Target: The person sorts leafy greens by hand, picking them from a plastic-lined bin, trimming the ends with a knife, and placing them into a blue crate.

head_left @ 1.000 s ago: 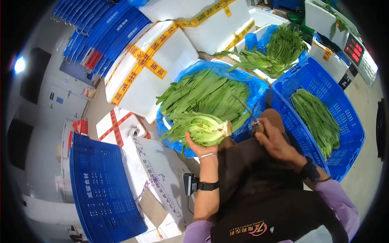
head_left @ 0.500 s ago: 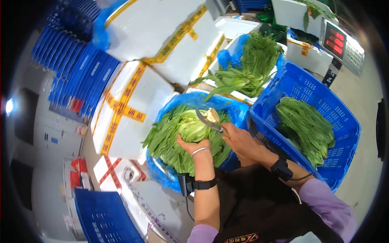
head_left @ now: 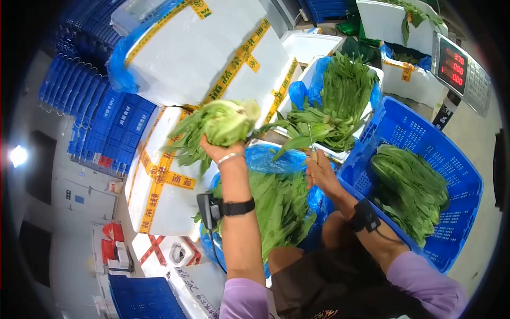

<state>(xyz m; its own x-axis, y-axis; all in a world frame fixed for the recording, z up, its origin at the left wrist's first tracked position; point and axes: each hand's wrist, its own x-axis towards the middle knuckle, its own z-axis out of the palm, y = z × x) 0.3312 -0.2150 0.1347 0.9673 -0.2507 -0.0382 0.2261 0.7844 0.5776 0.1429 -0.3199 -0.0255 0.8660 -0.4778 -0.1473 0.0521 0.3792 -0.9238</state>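
The left hand [head_left: 215,150] is raised high and well out from the body, palm up, its fingers curled shut around what it grips. The bare left forearm [head_left: 240,239] runs almost straight up the view. It wears a thin silver bangle [head_left: 229,158] at the wrist and a black strap with a small black device [head_left: 223,208] further down. The right hand [head_left: 319,171] sits lower and to the right, fingers closed in a tight grip. The right forearm [head_left: 340,199] slants back to a black wristband [head_left: 364,217]. Light purple sleeves [head_left: 425,276] cover both upper arms.

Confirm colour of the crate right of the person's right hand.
Blue crate, perforated walls; the head view shows it best.
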